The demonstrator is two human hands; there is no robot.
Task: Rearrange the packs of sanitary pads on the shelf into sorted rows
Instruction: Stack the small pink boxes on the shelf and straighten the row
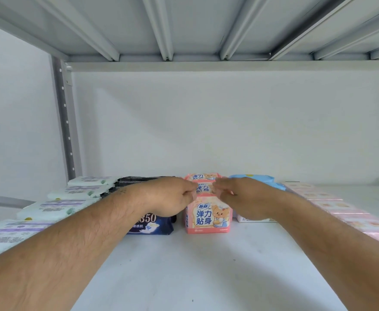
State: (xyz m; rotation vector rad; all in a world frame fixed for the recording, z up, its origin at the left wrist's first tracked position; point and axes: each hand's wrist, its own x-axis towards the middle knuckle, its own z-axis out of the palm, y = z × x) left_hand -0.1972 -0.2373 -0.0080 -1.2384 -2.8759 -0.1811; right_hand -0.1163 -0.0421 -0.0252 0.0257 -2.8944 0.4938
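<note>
Left hand [168,196] and right hand [244,198], fingers curled, pinch the glossy soft second pink pack [205,187] mid-row on the smooth white shelf [195,265], between navy packs [152,223] and blue packs [258,179].

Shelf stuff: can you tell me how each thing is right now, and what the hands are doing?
Left hand: pinches the middle pink pack.
Right hand: pinches the same pack.
Middle pink pack: upright, gripped at both sides.
Front pink pack: upright, untouched.
Dark blue pack: standing at its row's front.
Mint packs: lined front to back.
Pale pink packs: lined front to back.
</note>
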